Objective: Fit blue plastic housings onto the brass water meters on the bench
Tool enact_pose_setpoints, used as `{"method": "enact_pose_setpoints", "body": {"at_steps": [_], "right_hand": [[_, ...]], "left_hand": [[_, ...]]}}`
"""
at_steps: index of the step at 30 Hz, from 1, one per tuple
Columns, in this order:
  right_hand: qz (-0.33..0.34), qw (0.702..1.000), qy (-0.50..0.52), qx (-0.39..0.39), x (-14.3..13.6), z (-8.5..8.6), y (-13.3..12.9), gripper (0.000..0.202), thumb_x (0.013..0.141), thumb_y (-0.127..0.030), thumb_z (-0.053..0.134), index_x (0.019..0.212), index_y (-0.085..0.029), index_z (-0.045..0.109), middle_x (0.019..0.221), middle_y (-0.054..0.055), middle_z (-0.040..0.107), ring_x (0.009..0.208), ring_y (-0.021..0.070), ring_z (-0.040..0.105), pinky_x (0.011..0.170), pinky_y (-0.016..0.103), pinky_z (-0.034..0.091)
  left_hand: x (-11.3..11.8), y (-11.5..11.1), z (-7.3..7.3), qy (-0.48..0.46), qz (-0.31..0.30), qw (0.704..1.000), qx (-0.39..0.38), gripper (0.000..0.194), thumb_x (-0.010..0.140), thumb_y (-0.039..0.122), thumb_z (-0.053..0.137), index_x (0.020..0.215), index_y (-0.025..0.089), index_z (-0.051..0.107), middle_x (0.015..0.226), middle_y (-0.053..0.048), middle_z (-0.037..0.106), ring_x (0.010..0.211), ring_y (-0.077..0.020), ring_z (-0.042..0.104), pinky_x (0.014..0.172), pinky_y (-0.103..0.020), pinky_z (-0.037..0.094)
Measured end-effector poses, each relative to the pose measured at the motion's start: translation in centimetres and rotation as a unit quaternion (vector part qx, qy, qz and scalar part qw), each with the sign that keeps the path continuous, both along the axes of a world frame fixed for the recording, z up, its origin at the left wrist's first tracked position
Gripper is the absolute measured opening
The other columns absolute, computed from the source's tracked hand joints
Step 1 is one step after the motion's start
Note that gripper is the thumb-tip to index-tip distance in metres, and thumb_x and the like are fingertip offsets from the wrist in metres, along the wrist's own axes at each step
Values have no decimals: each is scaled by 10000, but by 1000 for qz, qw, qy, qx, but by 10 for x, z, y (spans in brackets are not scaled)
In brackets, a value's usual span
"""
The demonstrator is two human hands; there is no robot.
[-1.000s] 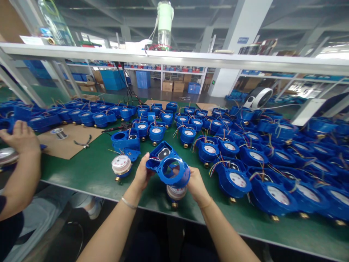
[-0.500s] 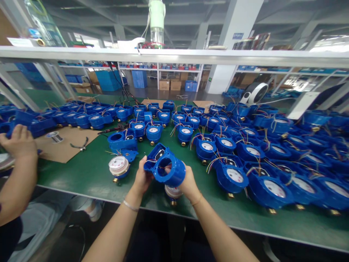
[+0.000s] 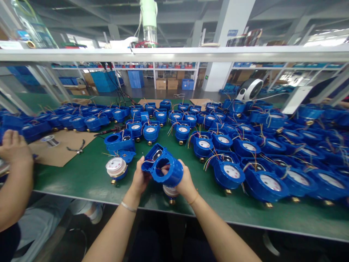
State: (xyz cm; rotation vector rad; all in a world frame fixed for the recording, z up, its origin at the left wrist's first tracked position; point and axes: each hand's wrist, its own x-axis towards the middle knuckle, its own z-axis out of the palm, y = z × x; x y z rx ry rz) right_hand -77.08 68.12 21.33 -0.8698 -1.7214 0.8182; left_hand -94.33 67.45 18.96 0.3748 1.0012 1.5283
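Observation:
A blue plastic water meter housing [image 3: 174, 174] with a round opening is held up in both hands over the table's front edge. My left hand [image 3: 140, 176] closes on its narrower side, where a black part and thin wires show. Around the round end wraps my right hand [image 3: 187, 183], a fingertip visible through the opening. Below the housing, partly hidden by it, stands a bare water meter [image 3: 171, 192] with a brass fitting. To the left is another bare water meter [image 3: 116, 167], its white dial up. Behind that lies a second blue housing [image 3: 117, 142].
Rows of blue water meters [image 3: 231, 171] with loose wires cover the right and back of the green table [image 3: 84, 178]. Pliers [image 3: 76, 146] and a wire spool [image 3: 50, 141] rest on cardboard at left. A co-worker's hand [image 3: 13, 147] is at far left. A white shelf [image 3: 174, 54] spans overhead.
The whole view has shifted slightly. Both hands keep their hold on the housing, which stays over the bare meter at nearly the same tilt.

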Motion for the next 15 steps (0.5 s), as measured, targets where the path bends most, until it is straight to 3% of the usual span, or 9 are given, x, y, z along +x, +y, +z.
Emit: {"method": "enact_pose_setpoints", "body": {"at_steps": [5,15], "right_hand": [[-11,1000,0,13,-2,-4,2,119,843,-336,723,811,-226,753,847,46,683,798,222,620,783,345,495],[-24,998,56,-11,-5,-3,-3,96,827,-316,751,801,-224,758,837,20,701,799,197,660,771,297,515]], "left_hand": [[0,-2,1,1,3,1000,-8,575,535,679,778,736,205,521,603,21,631,477,-137,529,430,-268,366],[8,1,-1,5,-4,1000,-26,598,511,694,774,776,206,550,580,24,595,509,-143,541,467,-261,419]]}}
